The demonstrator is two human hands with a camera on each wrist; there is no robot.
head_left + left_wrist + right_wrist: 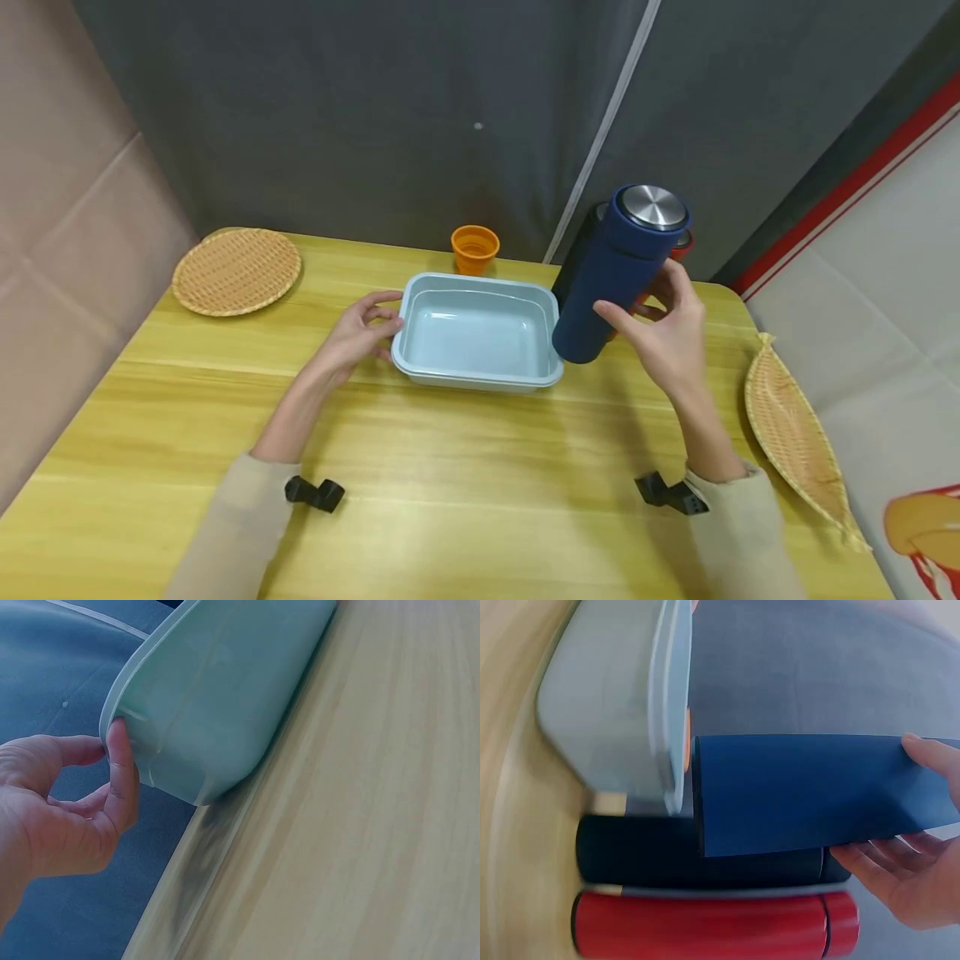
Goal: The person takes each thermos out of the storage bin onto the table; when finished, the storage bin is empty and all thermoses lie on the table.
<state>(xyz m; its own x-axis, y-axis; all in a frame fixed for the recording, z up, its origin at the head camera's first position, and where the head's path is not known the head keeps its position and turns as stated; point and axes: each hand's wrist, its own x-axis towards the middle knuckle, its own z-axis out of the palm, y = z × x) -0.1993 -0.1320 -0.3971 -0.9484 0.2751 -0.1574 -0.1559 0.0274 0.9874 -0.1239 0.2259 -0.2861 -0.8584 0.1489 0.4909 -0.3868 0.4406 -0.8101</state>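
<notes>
A pale blue rectangular basin (480, 379) sits on the wooden table. My left hand (362, 332) pinches its left rim; in the left wrist view the thumb and fingers (122, 772) meet at that rim. A dark blue thermos (618, 271) with a steel-topped lid is gripped by my right hand (670, 329). It is raised and tilted, its base near the basin's right edge. In the right wrist view, thumb and fingers lie on opposite sides of the blue thermos (802, 791). Behind it stand a black thermos (652, 851) and a red thermos (705, 924), both partly hidden in the head view.
An orange cup (475, 250) stands behind the basin near the table's back edge. A round woven tray (236, 272) lies at the back left. At the right edge is a leaf-shaped woven basket (795, 429). A dark curtain (337, 125) hangs behind the table.
</notes>
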